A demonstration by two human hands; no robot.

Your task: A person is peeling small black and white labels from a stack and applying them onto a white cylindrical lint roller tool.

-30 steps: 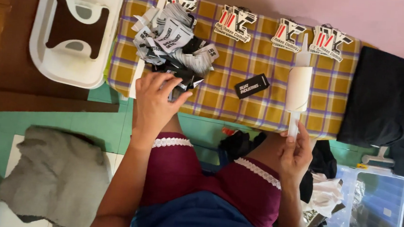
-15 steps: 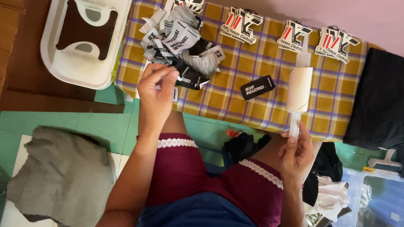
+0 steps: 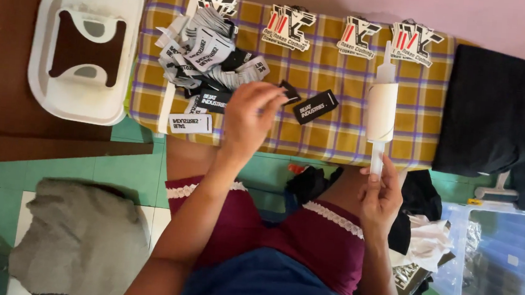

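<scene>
Now left hand (image 3: pixel 249 112) pinches small black label (image 3: pixel 290 92); right hand (image 3: pixel 382 191) grips lint roller (image 3: pixel 381 111) handle.

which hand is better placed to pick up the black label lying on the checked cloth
Left. The left hand hovers just beside the black label, pinching only a small black piece, while the right hand is busy gripping the lint roller handle.
</scene>
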